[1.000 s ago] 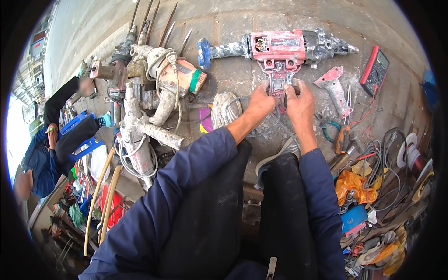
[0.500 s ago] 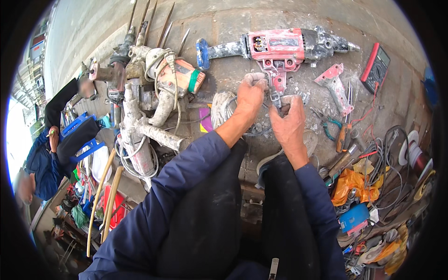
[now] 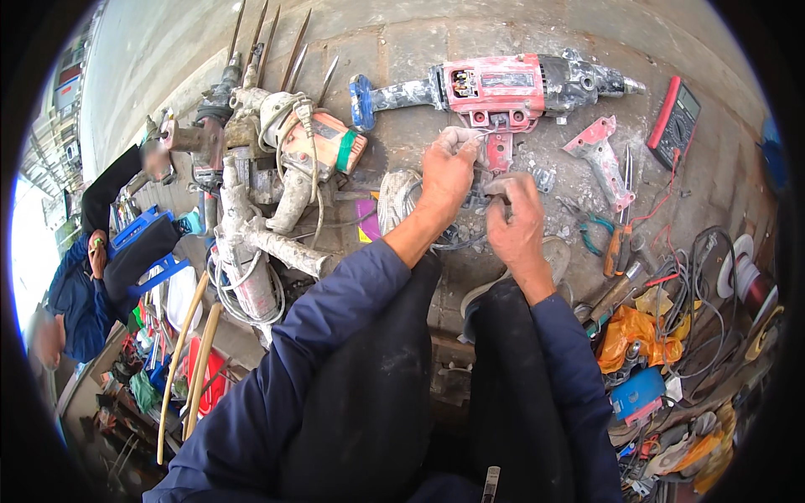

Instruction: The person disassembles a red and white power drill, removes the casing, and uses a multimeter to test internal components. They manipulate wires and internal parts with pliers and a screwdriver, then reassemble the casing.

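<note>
Far left: one seated person (image 3: 80,277) in blue, apart from the work.
Left pile: one heap of plaster-caked demolition hammers (image 3: 260,176) with four chisel bits (image 3: 277,50).
Left hand (image 3: 446,172): since a second ago, lifted off the handle; grip now closed, pinching thin wires (image 3: 480,132) at the drill's open base.
Red drill (image 3: 503,84): one, lying on the concrete floor (image 3: 402,33) straight ahead, handle shell off; wiring stage apparently under way.
Right hand (image 3: 513,222): grip curled on a small dark part, kind unclear.
Loose shell half (image 3: 597,155): one.
Multimeter (image 3: 677,121): one.
Pliers (image 3: 597,233): one.
</note>
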Available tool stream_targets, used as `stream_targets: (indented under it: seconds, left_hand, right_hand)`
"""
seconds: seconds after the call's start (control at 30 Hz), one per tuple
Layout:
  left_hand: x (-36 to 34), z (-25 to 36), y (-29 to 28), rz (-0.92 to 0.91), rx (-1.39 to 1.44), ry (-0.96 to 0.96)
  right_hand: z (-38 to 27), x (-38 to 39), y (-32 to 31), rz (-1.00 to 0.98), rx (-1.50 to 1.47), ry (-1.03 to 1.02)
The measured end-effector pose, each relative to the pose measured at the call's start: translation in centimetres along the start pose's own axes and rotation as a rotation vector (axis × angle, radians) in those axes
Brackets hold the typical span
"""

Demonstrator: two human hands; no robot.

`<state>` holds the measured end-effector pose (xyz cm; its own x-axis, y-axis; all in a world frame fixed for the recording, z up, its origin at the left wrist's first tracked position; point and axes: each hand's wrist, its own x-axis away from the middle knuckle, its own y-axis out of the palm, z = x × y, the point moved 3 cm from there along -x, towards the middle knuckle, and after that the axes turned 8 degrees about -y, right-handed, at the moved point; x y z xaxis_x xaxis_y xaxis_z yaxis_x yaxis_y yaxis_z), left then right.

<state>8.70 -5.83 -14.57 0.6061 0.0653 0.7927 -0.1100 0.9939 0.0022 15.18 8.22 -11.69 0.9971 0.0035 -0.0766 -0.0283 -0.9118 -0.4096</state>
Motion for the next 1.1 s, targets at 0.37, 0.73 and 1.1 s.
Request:
stream_targets:
  seconds: [0.37,0.73,1.1]
  left_hand:
    - [0.1,0.3,0.9,0.061,0.000,-0.030]
    - [-1.8,-1.6,0.2,0.234,-0.313,0.232]
    - [1.2,2.4,1.9,0.269,-0.707,0.591]
  right_hand:
    - [4.5,-5.1,-0.2,0.135,-0.598,0.839]
    - [6.0,-5.2,1.7,0.251,-1.072,0.993]
    - [6.5,-5.3,0.3,0.208,-0.280,0.661]
